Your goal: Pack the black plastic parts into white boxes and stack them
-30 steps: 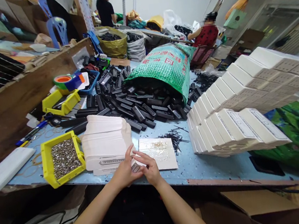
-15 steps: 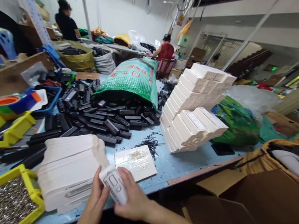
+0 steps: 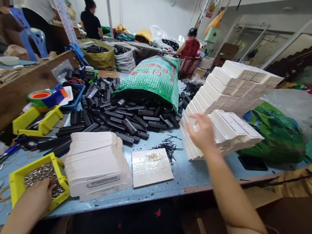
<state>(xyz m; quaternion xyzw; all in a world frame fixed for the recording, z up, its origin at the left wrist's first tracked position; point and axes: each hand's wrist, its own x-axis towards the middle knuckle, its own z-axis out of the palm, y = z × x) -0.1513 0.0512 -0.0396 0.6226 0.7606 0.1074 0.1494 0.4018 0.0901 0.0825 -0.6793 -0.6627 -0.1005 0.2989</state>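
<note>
The left grip [image 3: 41, 191] lies palm down at the near left corner of the counter [image 3: 185, 174], with its fingers curled downward and their tips hidden. Its arm comes in from the lower left. The right grip [image 3: 203, 132] hangs above the counter's right half (slightly blurred), fingers loosely spread, arm stretched straight forward.

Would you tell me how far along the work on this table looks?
Done: a tall stack of folded white boxes stands at the right. In hand: the right hand touches that stack, and the left hand reaches into the yellow tray of small metal parts. Left: a thick pile of flat cartons and many black parts.
</note>
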